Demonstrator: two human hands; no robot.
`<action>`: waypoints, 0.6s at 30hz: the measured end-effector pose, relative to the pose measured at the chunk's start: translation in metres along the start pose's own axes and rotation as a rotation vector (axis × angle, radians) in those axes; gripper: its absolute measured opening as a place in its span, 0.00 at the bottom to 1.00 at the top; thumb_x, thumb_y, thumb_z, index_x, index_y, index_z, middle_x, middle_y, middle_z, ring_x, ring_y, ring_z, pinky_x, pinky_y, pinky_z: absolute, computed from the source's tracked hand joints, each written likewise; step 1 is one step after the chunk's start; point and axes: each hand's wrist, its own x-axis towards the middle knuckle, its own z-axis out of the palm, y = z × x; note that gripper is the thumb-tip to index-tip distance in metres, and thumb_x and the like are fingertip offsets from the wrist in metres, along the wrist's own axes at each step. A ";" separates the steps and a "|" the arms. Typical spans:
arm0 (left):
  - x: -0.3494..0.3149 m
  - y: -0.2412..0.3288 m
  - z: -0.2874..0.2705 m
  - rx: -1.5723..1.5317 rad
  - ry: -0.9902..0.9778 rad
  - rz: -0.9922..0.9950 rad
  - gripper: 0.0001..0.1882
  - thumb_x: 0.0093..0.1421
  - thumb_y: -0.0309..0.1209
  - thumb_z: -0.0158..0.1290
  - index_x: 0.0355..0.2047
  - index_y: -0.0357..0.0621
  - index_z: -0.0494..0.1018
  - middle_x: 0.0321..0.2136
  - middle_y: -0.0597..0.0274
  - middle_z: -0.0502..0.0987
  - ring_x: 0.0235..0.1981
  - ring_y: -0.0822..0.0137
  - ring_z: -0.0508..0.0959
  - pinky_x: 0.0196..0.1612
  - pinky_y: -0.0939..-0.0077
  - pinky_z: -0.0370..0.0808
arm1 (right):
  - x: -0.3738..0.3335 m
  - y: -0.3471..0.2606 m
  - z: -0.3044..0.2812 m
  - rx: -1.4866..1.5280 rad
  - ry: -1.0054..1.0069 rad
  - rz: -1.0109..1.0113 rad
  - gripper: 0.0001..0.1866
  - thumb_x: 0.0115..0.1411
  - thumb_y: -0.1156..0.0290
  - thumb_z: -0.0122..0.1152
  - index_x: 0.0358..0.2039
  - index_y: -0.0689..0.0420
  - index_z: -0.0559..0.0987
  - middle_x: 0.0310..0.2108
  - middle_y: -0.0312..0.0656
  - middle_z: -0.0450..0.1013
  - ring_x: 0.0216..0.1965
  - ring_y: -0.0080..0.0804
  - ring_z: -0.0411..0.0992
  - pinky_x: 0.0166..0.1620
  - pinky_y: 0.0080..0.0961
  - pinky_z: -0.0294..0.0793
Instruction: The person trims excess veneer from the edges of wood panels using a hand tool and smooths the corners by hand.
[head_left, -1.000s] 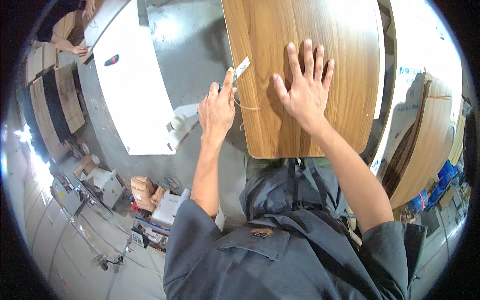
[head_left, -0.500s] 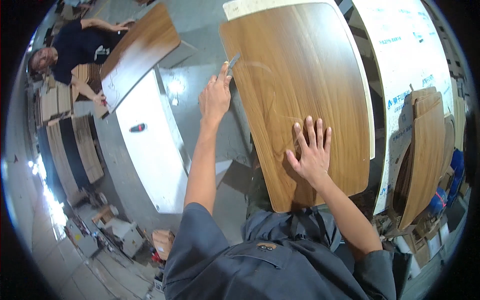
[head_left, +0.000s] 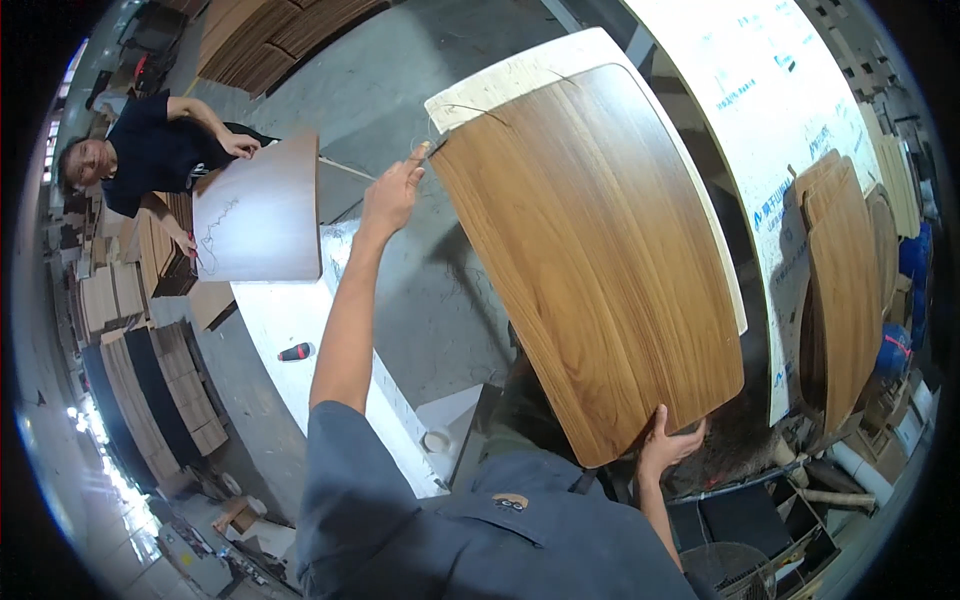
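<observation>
A wood-grain board (head_left: 590, 260) with rounded corners lies in front of me on a larger cream panel (head_left: 490, 90), which shows along its far and right sides. My left hand (head_left: 390, 200), arm stretched out, is closed around a small knife (head_left: 436, 149); its blade meets the board's far left corner, and its handle is mostly hidden in my fingers. A thin, curled strip (head_left: 478, 108) trails from that corner over the cream panel. At the near edge, my right hand (head_left: 665, 450) grips the board, thumb on top and the other fingers along the rim.
Across to the left, a co-worker (head_left: 150, 150) handles another board (head_left: 260, 215). A black-and-red tool (head_left: 295, 352) lies on the white bench (head_left: 275, 320). Brown boards (head_left: 845, 290) lean against a printed white panel (head_left: 745, 120) at the right. Stacked sheets (head_left: 270, 40) stand at the far left.
My left hand has brought the knife to the board's far corner. The right hand has slid from the board's face to its near edge. The loose strip no longer crosses the board's middle.
</observation>
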 end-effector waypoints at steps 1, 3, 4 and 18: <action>0.001 0.001 0.002 -0.002 -0.013 0.019 0.25 0.78 0.49 0.38 0.72 0.69 0.64 0.43 0.49 0.80 0.47 0.42 0.80 0.49 0.48 0.76 | -0.005 0.021 0.002 0.389 -0.209 0.201 0.47 0.65 0.50 0.71 0.72 0.64 0.59 0.71 0.55 0.59 0.70 0.54 0.59 0.71 0.49 0.59; 0.004 0.001 -0.002 0.008 0.024 0.037 0.25 0.78 0.48 0.39 0.72 0.68 0.64 0.42 0.50 0.79 0.47 0.42 0.80 0.48 0.49 0.76 | -0.019 0.045 0.023 0.943 -0.449 0.465 0.41 0.73 0.47 0.60 0.73 0.63 0.58 0.72 0.50 0.58 0.69 0.47 0.60 0.71 0.45 0.61; 0.004 -0.003 -0.003 0.010 0.023 0.054 0.25 0.78 0.48 0.39 0.72 0.68 0.64 0.42 0.50 0.79 0.47 0.42 0.80 0.48 0.49 0.76 | -0.029 0.045 0.033 1.100 -0.485 0.527 0.39 0.76 0.46 0.53 0.73 0.63 0.58 0.72 0.48 0.59 0.69 0.44 0.61 0.71 0.43 0.61; -0.235 0.076 0.042 0.074 -0.010 -0.292 0.25 0.79 0.46 0.38 0.73 0.69 0.63 0.40 0.48 0.77 0.41 0.42 0.80 0.44 0.48 0.77 | 0.185 0.170 0.012 0.525 -0.389 -0.239 0.37 0.81 0.46 0.35 0.59 0.74 0.73 0.54 0.58 0.78 0.55 0.48 0.75 0.61 0.39 0.70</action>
